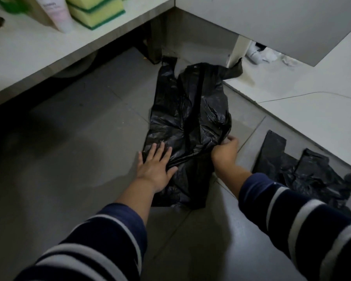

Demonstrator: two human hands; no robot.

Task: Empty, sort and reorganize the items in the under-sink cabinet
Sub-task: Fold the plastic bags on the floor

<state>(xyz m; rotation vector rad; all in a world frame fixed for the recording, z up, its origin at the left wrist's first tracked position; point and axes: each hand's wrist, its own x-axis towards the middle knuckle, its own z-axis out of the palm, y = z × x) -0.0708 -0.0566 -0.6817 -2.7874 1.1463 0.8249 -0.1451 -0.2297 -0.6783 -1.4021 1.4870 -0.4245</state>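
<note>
A black bag (188, 126) lay spread on the grey tiled floor (73, 122), its two handles pointing away toward the corner where the cabinets met, one handle reaching the base of a white post (238, 50). The left hand (155, 166) lay flat on the bag's near left part, fingers spread wide and pressing the plastic down, gripping nothing. The right hand (225, 151) was at the bag's right edge, its grip narrow and pinched on a fold of the plastic there. Both forearms came in from the bottom of the view in dark sleeves with white stripes (101, 238). To the right of the right arm, a second black bag (300, 171) lay crumpled on the floor, just beside the edge of a white cabinet base (304, 102), apart from the first bag. At the upper left, a pale shelf (49, 45) carried a stack of yellow and green sponges (95, 11) and, just beside them, a white and pink tube (58, 14) standing cap down. Under the white cabinet door (272, 21) at the upper right, some white crumpled things (263, 54) showed in the gap, too dim to tell what they were.
</note>
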